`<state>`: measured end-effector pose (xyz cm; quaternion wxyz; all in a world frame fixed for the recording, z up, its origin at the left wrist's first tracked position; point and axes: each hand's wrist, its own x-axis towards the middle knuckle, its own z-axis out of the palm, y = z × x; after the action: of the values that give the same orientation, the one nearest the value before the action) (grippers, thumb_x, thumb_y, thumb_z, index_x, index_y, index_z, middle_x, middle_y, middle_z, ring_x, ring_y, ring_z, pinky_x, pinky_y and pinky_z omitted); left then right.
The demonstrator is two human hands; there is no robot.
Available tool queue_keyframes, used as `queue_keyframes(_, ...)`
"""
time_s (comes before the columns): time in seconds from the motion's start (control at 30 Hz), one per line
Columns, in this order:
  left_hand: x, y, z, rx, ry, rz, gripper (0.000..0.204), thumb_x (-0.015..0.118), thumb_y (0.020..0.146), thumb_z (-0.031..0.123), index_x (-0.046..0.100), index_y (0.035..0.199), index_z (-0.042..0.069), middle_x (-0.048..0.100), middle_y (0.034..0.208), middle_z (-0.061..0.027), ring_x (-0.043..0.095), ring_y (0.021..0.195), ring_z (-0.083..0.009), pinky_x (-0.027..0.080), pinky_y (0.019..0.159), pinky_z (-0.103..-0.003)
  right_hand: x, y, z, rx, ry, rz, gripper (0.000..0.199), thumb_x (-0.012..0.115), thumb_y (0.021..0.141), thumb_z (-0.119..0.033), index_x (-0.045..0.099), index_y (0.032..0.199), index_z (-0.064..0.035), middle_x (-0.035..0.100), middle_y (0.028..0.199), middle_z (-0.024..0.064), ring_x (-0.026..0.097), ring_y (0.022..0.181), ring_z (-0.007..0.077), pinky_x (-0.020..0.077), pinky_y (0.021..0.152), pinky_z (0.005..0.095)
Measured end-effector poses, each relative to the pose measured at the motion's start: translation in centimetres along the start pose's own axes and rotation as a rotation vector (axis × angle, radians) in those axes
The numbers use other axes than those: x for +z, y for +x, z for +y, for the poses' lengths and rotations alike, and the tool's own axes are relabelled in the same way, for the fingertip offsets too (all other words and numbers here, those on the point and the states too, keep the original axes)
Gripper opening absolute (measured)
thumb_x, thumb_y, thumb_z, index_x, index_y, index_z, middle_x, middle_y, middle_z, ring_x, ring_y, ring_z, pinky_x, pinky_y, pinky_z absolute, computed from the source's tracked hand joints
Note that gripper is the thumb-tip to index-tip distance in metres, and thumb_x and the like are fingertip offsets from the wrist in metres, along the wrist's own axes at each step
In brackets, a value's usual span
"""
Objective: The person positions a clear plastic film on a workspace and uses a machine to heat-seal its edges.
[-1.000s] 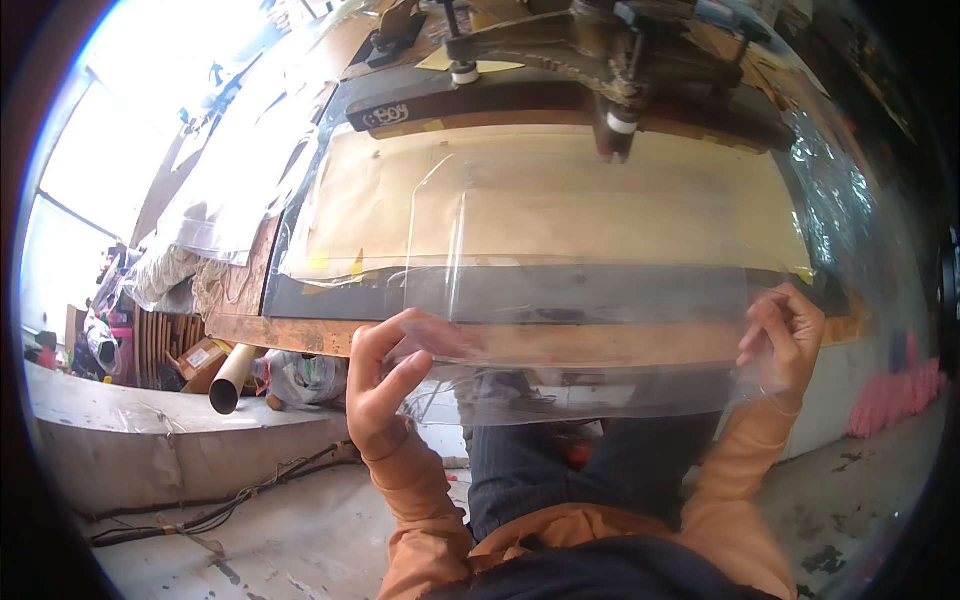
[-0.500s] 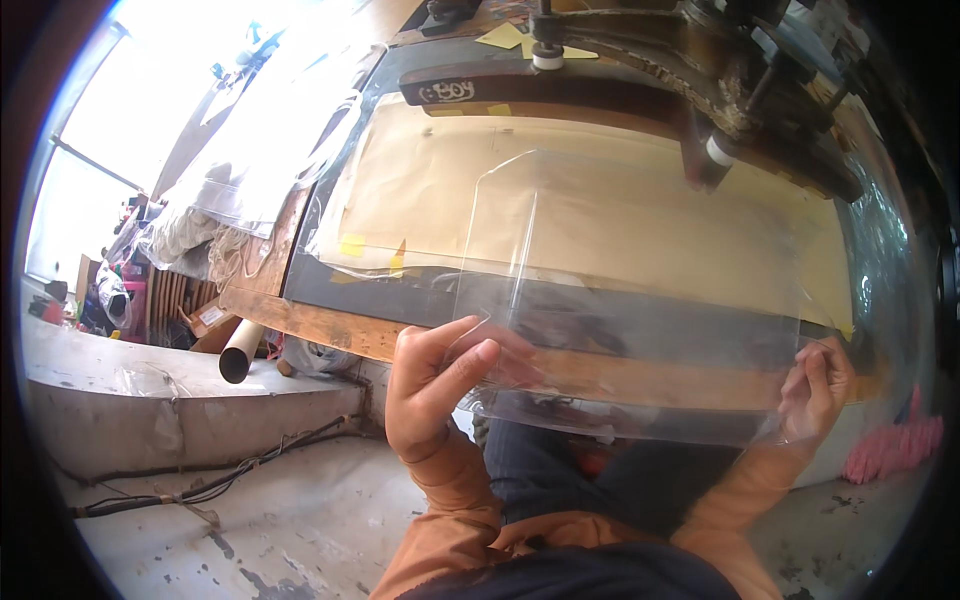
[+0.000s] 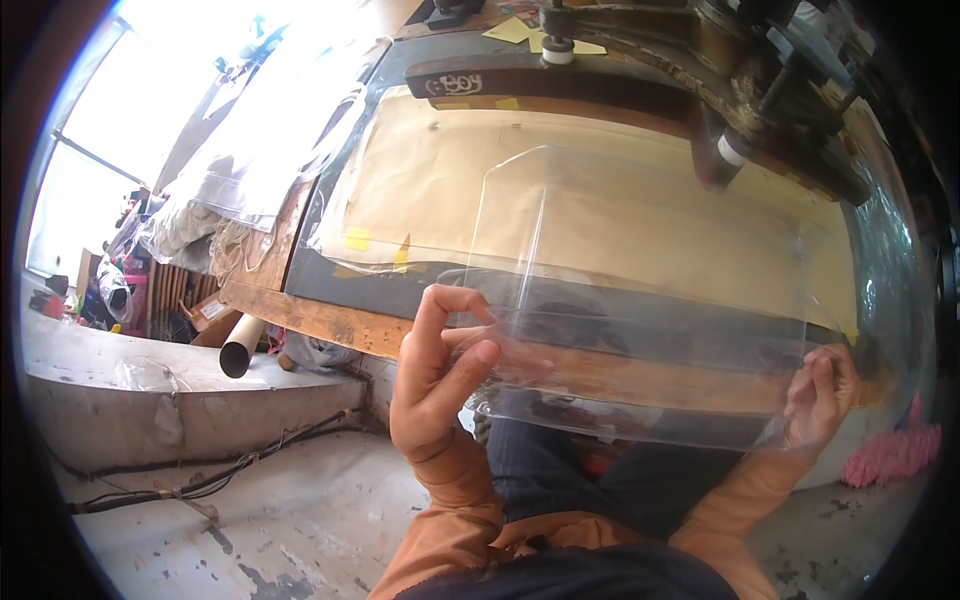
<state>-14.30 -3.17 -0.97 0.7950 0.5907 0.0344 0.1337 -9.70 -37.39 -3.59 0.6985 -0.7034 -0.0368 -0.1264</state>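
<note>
A clear plastic sheet (image 3: 650, 250), with a slanted far-left corner and a long shiny crease, spans the space between my hands above the table's front edge. My left hand (image 3: 440, 365) grips its near-left edge, the index finger bent and raised and the thumb pressed beside it. At the near-right edge, my right hand (image 3: 822, 395) is closed on the same sheet with curled fingers. Behind the see-through sheet lies tan paper (image 3: 420, 180) on the dark tabletop. Whether the plastic is one layer or a folded bag, I cannot tell.
A dark pressing bar (image 3: 560, 90) on a heavy metal arm (image 3: 660, 35) overhangs the paper. White cloth and cords (image 3: 220, 200) hang at the table's left. A cardboard tube (image 3: 240, 345) sticks out below. Pink stringy material (image 3: 890, 455) lies at right; cables (image 3: 230, 470) run along the floor.
My left index finger has lifted and bent more sharply at the sheet's edge. The sheet and both hands have shifted slightly to the right in view.
</note>
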Motion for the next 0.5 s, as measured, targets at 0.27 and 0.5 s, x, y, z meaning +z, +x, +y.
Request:
queue_keyframes(0.27, -1.4, 0.1, -0.9, 0.097, -0.119, -0.176, 0.021, 0.046, 0.091, -0.003, 0.03, 0.104, -0.003, 0.065, 0.084, -0.028, 0.067, 0.078, -0.0283, 0.053, 0.075, -0.033, 0.1, 0.1, -0.2, 0.009, -0.006, 0.005, 0.032, 0.06, 0.091, -0.026, 0.055, 0.078, 0.0022, 0.047, 0.05, 0.0035, 0.042, 0.036, 0.0064, 0.0271, 0.028, 0.0184)
queue_keyframes(0.5, -1.1, 0.0, -0.7, 0.123, -0.039, -0.153, 0.029, 0.048, 0.092, 0.0, 0.031, 0.114, -0.007, 0.066, 0.082, -0.0264, 0.066, 0.075, -0.0268, 0.052, 0.073, -0.032, 0.6, 0.3, -0.5, 0.073, -0.062, 0.069, 0.029, 0.061, 0.091, -0.025, 0.056, 0.079, 0.001, 0.047, 0.05, 0.0021, 0.041, 0.035, 0.0056, 0.0268, 0.028, 0.0186)
